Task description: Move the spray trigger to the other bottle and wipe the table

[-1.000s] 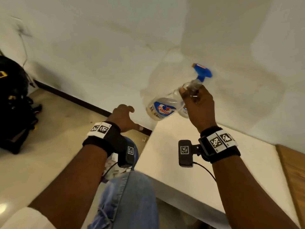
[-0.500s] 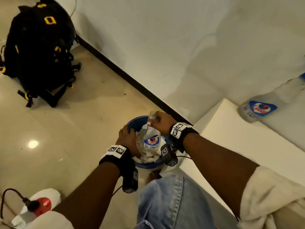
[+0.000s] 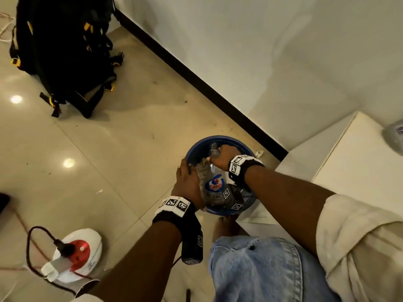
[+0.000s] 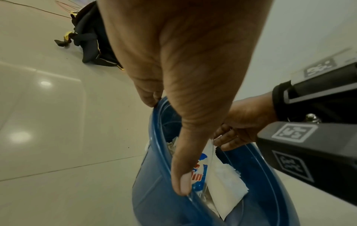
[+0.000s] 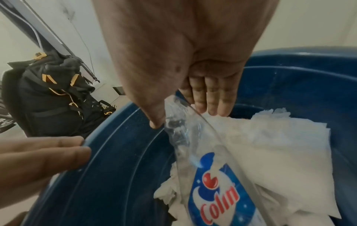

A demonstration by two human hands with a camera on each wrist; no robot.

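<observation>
A clear Colin bottle with no trigger on its neck leans inside a blue bin on the floor. My right hand grips the bottle's neck; in the right wrist view the fingers and thumb wrap the clear shoulder above the label. My left hand pinches the bin's rim, thumb inside and fingers outside. White paper lies crumpled under the bottle. A second bottle lies blurred on the white table at the far right; its trigger is out of frame.
A black backpack sits on the tiled floor against the wall at the upper left. A white and red plug box with a cable lies at the lower left. My knee in jeans is just below the bin.
A second ago my right hand held the trigger bottle above the table. Since then both hands have dropped to the bin on the floor, and the bare bottle now sits lower in it.
</observation>
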